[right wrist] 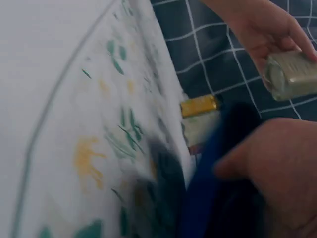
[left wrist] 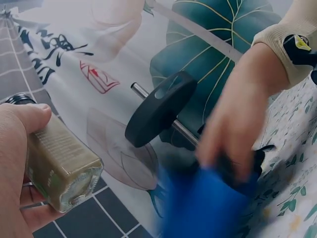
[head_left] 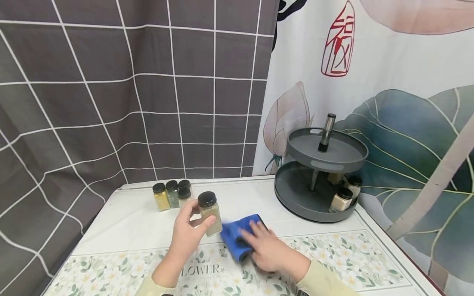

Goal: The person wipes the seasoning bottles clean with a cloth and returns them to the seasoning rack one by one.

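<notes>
My left hand [head_left: 185, 234] grips a square glass spice jar [head_left: 212, 210] with a black lid, held up above the table and slightly tilted. Pale beige-green powder fills the jar, and its clear base shows in the left wrist view. To its right, my right hand [head_left: 272, 250] holds a blue cloth [head_left: 235, 235] with dark edging, low over the floral mat. Motion blurs the cloth [left wrist: 203, 206] in the left wrist view. In the right wrist view, the thumb lies against the cloth [right wrist: 200, 198]; the other fingers are mostly hidden there.
Several black-lidded jars [head_left: 161, 199] stand grouped at the back left, one of them yellow. A dark grey two-tier turntable [head_left: 292, 201] stands at the back right, with jars [head_left: 340, 200] on its lower tier. Curtains [head_left: 192, 98] hang behind the white table [head_left: 122, 222].
</notes>
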{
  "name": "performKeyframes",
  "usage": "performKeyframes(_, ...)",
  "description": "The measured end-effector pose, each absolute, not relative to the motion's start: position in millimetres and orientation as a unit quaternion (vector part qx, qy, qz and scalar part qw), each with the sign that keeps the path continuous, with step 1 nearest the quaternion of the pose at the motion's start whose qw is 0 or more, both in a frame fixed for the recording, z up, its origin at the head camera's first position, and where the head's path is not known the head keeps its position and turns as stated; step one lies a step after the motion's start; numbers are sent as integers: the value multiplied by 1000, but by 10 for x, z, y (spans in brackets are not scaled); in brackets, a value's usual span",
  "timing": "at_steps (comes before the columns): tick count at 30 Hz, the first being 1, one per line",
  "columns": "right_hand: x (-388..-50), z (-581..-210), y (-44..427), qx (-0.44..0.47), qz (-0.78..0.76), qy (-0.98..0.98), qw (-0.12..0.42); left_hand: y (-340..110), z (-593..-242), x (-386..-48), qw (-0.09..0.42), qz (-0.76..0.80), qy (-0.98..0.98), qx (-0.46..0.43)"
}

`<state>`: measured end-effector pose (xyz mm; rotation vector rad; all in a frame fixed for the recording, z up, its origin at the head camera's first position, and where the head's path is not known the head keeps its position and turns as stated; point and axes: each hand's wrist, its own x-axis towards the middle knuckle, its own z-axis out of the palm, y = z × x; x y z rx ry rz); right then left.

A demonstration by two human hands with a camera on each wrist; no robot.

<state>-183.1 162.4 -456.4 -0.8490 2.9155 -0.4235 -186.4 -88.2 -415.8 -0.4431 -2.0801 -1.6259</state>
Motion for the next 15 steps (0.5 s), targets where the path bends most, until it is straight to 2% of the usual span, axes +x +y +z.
performKeyframes(3, -1769, -4591, 1560, -278, -74, 944, 162, -874, -4145, -1859, 229, -588, -757, -167)
performKeyframes(5, -1755, -4568, 1531, -272, -59, 938, 205, -870, -4138, -1850, 229, -584, -761, -168)
performKeyframes(6, -1756, -4533, 1525, -276, -62, 936, 210, -867, -4133, -1843, 231, -583, -760, -170)
performKeyframes(8, -1783, -4425, 1530, -299, -91, 932, 185, -860, -4137, -1834, 232, -578, -763, -172)
performKeyframes(13, -1911, -3949, 1501, -316, -275, 908, 17, -821, -4187, -1825, 236, -541, -785, -188)
performKeyframes(15, -1946, -3769, 1449, -301, -334, 893, -31, -797, -4209, -1818, 248, -511, -798, -201)
